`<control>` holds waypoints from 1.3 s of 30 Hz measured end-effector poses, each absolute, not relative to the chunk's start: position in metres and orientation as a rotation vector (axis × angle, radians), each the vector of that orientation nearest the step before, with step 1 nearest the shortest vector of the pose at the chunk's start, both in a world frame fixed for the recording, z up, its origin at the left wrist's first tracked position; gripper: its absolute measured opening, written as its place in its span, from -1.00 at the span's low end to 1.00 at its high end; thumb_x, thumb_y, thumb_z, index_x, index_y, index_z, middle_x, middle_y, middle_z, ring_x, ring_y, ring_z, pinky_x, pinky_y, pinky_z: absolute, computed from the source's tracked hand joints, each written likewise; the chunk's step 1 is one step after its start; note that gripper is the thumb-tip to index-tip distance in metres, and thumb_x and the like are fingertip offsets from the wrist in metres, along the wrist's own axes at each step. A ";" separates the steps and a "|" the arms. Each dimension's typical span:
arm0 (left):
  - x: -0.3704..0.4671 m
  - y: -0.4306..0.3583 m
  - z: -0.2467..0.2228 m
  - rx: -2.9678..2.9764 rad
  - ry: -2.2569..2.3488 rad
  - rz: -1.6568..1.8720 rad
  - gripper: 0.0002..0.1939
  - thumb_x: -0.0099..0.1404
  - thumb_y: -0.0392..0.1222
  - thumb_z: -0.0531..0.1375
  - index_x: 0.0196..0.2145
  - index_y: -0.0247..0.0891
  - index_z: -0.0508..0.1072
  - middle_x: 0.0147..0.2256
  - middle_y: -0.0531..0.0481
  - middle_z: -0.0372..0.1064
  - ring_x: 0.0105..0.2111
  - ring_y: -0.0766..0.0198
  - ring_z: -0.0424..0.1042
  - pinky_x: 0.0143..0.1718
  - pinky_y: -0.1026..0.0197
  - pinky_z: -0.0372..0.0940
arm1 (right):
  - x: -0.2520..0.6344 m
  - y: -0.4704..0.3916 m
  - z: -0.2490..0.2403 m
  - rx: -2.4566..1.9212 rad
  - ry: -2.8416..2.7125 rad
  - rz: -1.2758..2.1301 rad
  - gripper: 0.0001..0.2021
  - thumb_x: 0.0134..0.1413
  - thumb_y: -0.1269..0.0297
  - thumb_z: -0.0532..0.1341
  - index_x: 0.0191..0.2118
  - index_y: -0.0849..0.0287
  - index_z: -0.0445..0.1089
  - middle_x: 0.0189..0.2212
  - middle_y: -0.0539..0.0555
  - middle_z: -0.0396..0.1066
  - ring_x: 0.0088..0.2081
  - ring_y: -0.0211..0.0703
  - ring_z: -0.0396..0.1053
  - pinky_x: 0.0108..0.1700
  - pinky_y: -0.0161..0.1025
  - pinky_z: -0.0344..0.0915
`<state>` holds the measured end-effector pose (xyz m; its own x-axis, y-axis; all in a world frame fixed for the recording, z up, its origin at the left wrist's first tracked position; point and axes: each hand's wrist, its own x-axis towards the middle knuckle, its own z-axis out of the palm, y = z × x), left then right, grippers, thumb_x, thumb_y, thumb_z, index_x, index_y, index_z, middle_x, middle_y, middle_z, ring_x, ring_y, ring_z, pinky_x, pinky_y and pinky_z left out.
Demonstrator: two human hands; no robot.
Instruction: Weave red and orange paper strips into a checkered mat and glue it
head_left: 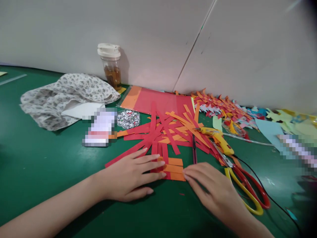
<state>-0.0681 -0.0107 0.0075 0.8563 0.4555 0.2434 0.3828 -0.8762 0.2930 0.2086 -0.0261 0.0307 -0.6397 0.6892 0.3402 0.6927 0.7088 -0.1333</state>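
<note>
My left hand (131, 173) lies flat on the green table (49, 158), fingers spread, fingertips pressing on red strips of a small woven paper piece (173, 168) of red and orange strips. My right hand (213, 191) rests at the right edge of that woven piece, fingertips touching the orange strips. Neither hand grips anything. A loose pile of red and orange paper strips (170, 132) spreads just beyond the woven piece.
A yellow glue gun (218, 138) and red-and-yellow scissors (247, 185) lie right of my right hand, with a black cord. Red and orange sheets (153, 99), a bag of googly eyes (128, 119), a patterned cloth (66, 96), a lidded cup (111, 66) and paper cutouts (223, 107) sit by the wall.
</note>
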 end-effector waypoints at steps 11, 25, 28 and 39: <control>-0.067 -0.010 0.000 2.710 0.644 0.393 -0.43 0.32 0.09 0.01 0.23 -0.09 0.07 0.24 -0.04 0.02 0.25 0.05 -0.02 0.22 -0.03 -0.07 | 0.211 -0.050 0.024 -0.739 -2.807 -0.322 -0.66 0.12 0.54 -0.01 -0.10 0.26 0.44 -0.12 0.16 0.49 -0.09 -0.06 0.45 -0.06 -0.11 0.44; -0.067 -0.011 -0.001 2.741 0.657 0.320 -0.44 0.32 0.11 -0.02 0.22 -0.08 0.07 0.27 -0.04 -0.04 0.25 0.04 -0.03 0.22 -0.04 -0.06 | 0.215 -0.050 0.025 -0.753 -2.833 -0.246 -0.67 0.09 0.52 0.00 -0.09 0.35 0.42 -0.10 0.19 0.48 -0.07 -0.02 0.45 -0.07 -0.08 0.47; -0.066 -0.011 0.000 2.745 0.647 0.330 -0.43 0.32 0.11 -0.01 0.22 -0.09 0.08 0.26 -0.05 -0.03 0.25 0.04 -0.03 0.22 -0.04 -0.08 | 0.212 -0.049 0.027 -0.822 -2.786 -0.167 -0.71 0.11 0.44 0.05 -0.08 0.28 0.41 -0.12 0.15 0.49 -0.09 -0.07 0.46 -0.01 -0.10 0.43; -0.068 -0.009 0.004 2.769 0.610 0.338 -0.41 0.31 0.10 0.00 0.23 -0.14 0.08 0.24 -0.08 0.03 0.25 0.05 -0.04 0.25 -0.04 -0.18 | 0.201 -0.039 0.027 -0.782 -2.627 -0.273 -0.85 0.11 0.47 0.09 -0.26 0.28 0.40 -0.20 0.18 0.52 -0.06 -0.11 0.44 0.12 -0.08 0.28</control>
